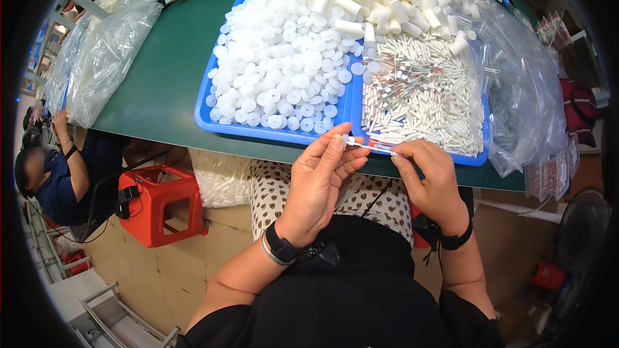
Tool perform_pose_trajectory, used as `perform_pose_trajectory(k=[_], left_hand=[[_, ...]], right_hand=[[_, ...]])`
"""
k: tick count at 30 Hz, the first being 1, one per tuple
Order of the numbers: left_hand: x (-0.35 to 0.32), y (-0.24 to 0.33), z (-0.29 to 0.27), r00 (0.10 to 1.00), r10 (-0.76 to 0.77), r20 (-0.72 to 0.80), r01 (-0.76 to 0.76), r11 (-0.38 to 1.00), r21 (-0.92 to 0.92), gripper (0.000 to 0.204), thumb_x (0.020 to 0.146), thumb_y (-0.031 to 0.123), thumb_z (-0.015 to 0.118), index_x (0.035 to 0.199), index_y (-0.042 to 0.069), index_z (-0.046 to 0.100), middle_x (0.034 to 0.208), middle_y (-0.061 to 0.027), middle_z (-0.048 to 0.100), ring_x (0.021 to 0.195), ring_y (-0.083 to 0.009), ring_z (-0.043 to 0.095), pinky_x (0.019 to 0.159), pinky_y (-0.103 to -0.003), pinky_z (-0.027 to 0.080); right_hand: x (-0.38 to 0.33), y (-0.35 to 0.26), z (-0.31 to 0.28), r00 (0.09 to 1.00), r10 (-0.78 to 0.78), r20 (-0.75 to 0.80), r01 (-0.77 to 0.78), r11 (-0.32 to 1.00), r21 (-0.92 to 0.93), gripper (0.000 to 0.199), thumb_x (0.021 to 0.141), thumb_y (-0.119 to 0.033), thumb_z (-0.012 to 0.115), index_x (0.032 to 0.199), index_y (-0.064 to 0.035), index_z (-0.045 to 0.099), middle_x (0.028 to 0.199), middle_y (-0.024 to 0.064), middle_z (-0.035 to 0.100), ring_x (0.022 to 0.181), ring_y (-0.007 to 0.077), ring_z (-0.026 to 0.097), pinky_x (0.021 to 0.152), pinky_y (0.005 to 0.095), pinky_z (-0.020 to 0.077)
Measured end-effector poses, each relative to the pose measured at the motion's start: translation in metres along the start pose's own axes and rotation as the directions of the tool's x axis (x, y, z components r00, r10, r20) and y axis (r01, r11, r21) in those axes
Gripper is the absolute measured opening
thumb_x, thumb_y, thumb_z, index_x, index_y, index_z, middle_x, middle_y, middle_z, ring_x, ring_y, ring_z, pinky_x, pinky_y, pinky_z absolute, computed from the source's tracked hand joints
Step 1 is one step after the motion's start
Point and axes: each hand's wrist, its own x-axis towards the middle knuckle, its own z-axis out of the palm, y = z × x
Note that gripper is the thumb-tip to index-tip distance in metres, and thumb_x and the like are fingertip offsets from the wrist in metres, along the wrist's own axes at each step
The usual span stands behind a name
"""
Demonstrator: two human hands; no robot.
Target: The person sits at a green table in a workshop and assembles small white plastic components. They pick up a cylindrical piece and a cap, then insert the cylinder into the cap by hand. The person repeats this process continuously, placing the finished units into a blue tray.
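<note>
Over the table's front edge, my left hand (316, 177) pinches a small whitish piece (349, 140) between thumb and fingers. A thin white stick-like part (374, 148) runs from it to my right hand (429, 177), whose thumb and forefinger close on the other end. Just beyond my hands are two blue trays. The left tray (251, 134) holds a heap of translucent white discs (277, 71) with centre holes. In the right tray (474, 160) lie many short thin white tubes (445, 96), with thin red-wired metal pieces (412, 77) on top.
Thick white cylinders (406, 3) spill from a bag behind the trays. Clear plastic bags lie at the right (522, 71) and far left (116, 58) of the green table (161, 84). A red stool (161, 206) and a seated person (71, 174) are at left, a fan (583, 225) at right.
</note>
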Motion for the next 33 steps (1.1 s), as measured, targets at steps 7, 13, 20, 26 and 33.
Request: perform_pose_trajectory(k=[7,13,20,26,33], left_hand=[[0.0,-0.003,-0.004,1.0,0.011,-0.015,-0.011,0.999,0.039,0.04,0.102,0.022,0.054,0.132,-0.004,0.049,0.112,-0.0145,0.064,0.103,-0.0204,0.066,0.09,-0.031,0.055],[0.0,-0.002,-0.005,1.0,0.013,-0.017,-0.013,0.999,0.03,0.04,0.102,0.022,0.054,0.132,-0.004,0.049,0.112,-0.0145,0.064,0.102,-0.0205,0.066,0.09,-0.031,0.055],[-0.003,-0.008,-0.007,1.0,-0.017,0.027,0.015,0.997,0.072,0.04,0.102,0.02,0.053,0.134,-0.004,0.049,0.115,-0.0142,0.064,0.102,-0.0192,0.065,0.091,-0.031,0.054],[-0.007,-0.014,-0.003,0.992,-0.059,0.112,0.042,0.988,0.151,0.042,0.104,0.019,0.049,0.14,-0.002,0.045,0.134,-0.0157,0.057,0.113,-0.0178,0.061,0.102,-0.032,0.047],[-0.006,-0.014,-0.007,0.988,-0.133,0.077,0.127,0.989,0.078,0.043,0.103,0.021,0.051,0.139,-0.003,0.046,0.135,-0.0156,0.057,0.116,-0.0189,0.059,0.103,-0.034,0.047]], right_hand=[[0.001,-0.003,0.001,0.998,-0.065,-0.025,0.063,0.995,-0.077,0.01,0.083,-0.002,0.07,0.09,-0.0004,0.064,0.076,0.011,0.064,0.066,0.0288,0.061,0.062,0.0382,0.0459],[0.002,-0.004,0.0,0.994,-0.107,-0.019,0.105,0.989,-0.101,0.013,0.08,0.001,0.072,0.091,-0.0009,0.065,0.077,0.0113,0.065,0.066,0.028,0.061,0.062,0.0378,0.0457],[0.004,-0.005,0.001,0.987,-0.162,-0.005,0.161,0.984,-0.077,0.016,0.08,0.001,0.071,0.094,-0.0008,0.066,0.076,0.0118,0.065,0.068,0.0285,0.061,0.062,0.0374,0.0462],[0.005,-0.014,-0.001,0.784,0.403,0.472,-0.615,0.609,0.501,0.013,0.097,-0.009,0.058,0.103,0.0008,0.063,0.077,0.0091,0.065,0.059,0.0181,0.061,0.058,0.0286,0.0492],[-0.002,-0.016,0.017,0.962,0.169,0.215,-0.213,0.956,0.2,0.017,0.095,-0.011,0.06,0.107,0.001,0.061,0.077,0.0094,0.066,0.058,0.021,0.061,0.056,0.031,0.0491]])
